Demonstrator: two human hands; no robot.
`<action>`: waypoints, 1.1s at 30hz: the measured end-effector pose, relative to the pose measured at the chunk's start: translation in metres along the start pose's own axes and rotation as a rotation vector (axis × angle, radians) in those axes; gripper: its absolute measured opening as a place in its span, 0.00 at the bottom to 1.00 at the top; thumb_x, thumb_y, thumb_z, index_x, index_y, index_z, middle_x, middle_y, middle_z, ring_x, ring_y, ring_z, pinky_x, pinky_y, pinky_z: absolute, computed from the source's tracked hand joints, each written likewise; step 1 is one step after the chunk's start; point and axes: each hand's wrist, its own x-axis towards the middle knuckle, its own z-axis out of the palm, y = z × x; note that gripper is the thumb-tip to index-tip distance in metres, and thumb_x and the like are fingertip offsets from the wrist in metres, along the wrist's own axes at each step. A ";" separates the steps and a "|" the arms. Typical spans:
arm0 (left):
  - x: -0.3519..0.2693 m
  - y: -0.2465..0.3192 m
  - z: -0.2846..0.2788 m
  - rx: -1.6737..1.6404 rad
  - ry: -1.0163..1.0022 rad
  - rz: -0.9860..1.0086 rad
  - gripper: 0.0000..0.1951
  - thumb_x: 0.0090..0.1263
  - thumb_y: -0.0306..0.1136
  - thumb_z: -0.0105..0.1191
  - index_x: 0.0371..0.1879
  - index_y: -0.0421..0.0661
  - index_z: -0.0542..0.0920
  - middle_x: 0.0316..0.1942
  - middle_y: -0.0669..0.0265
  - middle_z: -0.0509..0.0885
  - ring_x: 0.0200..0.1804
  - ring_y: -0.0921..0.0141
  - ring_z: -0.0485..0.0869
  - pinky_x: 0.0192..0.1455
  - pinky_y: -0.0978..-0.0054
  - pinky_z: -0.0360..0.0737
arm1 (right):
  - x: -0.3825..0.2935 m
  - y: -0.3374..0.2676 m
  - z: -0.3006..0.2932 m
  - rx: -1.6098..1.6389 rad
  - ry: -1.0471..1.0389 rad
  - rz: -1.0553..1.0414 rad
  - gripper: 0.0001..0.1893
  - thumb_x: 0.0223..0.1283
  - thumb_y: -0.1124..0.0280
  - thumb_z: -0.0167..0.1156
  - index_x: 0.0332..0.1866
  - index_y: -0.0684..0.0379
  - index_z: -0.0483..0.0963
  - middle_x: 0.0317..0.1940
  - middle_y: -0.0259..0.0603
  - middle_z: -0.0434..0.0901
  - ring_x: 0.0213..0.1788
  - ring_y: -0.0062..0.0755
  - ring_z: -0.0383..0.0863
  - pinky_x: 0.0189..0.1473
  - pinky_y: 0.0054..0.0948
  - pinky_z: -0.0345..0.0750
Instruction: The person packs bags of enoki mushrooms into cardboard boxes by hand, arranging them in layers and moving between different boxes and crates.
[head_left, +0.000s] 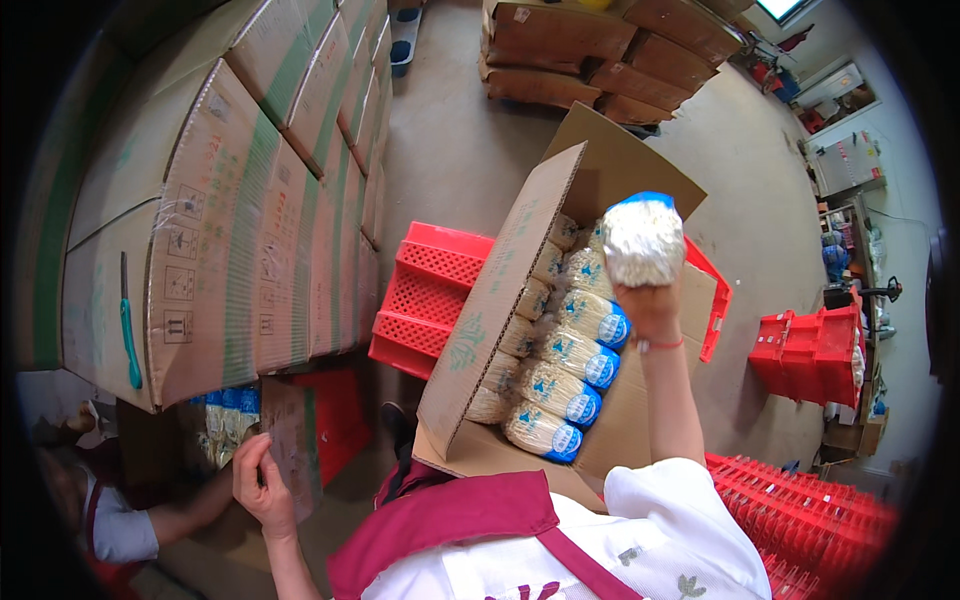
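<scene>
My right hand (654, 306) grips a clear bag of enoki mushrooms (643, 244) with a blue end, raised over the right side of an open cardboard carton (499, 300). Inside the carton, similar enoki bags (562, 386) lie in two rows. The nearer row shows blue printed ends; the carton's raised flap partly hides the other. Off to the left, my left hand (262, 480) is in the air beside another carton (291, 442), its fingers loosely curled and nothing in it.
Taped cartons (217, 225) are stacked high at left, a teal-handled knife (129, 337) on one. A co-worker's arm (187, 517) reaches toward more bags (229, 420) below. Red plastic crates (439, 289) support the open carton; others (810, 352) stand right. Flattened cardboard (585, 52) is piled ahead.
</scene>
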 end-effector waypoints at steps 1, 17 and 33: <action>0.005 0.006 0.002 -0.014 0.004 0.005 0.10 0.64 0.13 0.49 0.41 0.39 0.80 0.41 0.59 0.83 0.45 0.64 0.81 0.49 0.70 0.78 | -0.018 0.012 0.002 0.094 -0.034 0.040 0.29 0.69 0.48 0.49 0.66 0.58 0.64 0.61 0.47 0.70 0.61 0.46 0.72 0.62 0.45 0.74; -0.011 -0.012 -0.086 -0.352 0.099 -0.037 0.09 0.65 0.13 0.50 0.39 0.39 0.80 0.37 0.59 0.83 0.35 0.72 0.82 0.41 0.78 0.78 | -0.190 0.182 0.181 -0.067 -0.117 0.908 0.26 0.69 0.44 0.47 0.61 0.51 0.73 0.58 0.32 0.78 0.60 0.34 0.76 0.64 0.40 0.72; 0.011 -0.133 -0.135 -0.793 -0.030 -0.658 0.47 0.53 0.32 0.69 0.70 0.41 0.53 0.56 0.54 0.76 0.58 0.63 0.78 0.58 0.68 0.76 | -0.218 0.404 0.253 -0.899 -0.954 0.543 0.34 0.73 0.61 0.50 0.75 0.63 0.45 0.67 0.52 0.63 0.69 0.35 0.61 0.67 0.30 0.62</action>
